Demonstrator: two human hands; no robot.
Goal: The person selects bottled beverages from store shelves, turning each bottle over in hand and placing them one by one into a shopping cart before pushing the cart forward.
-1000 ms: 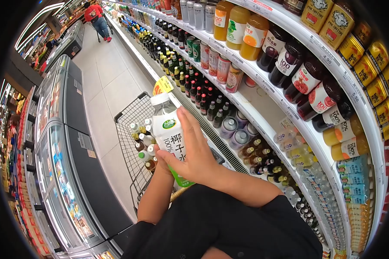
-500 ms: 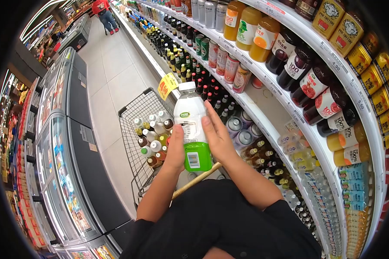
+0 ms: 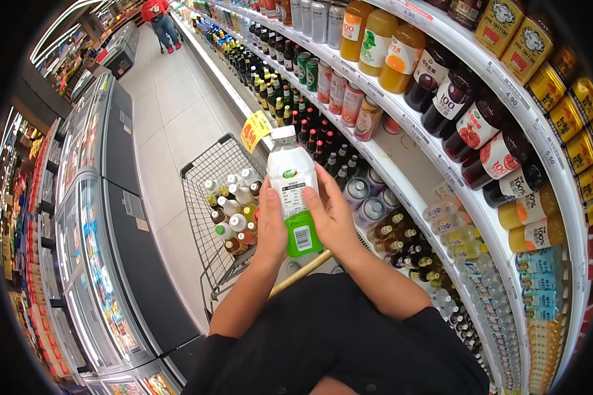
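A white and green bottle (image 3: 292, 187) with a white cap is upright between my hands, its panel of small print and barcode facing me. My left hand (image 3: 271, 224) is closed round its left side. On the right side my right hand (image 3: 331, 214) grips it, the thumb over the label. Behind and to the left of the bottle is a wire shopping cart (image 3: 207, 197) holding several bottles (image 3: 234, 214) with white, green and brown caps. The cart's tan handle (image 3: 303, 271) runs below my hands.
Drink shelves (image 3: 402, 118) with bottles and cans curve along the right. A yellow price tag (image 3: 254, 131) sticks out beyond the bottle. Glass-topped freezers (image 3: 89, 230) line the left of the tiled aisle (image 3: 168, 125). A person in red (image 3: 159, 23) stands far ahead.
The bottle has been turned from its large-lettered front to its small-print side and moved right. My left hand has come out from behind it to its left side. The view has shifted slightly.
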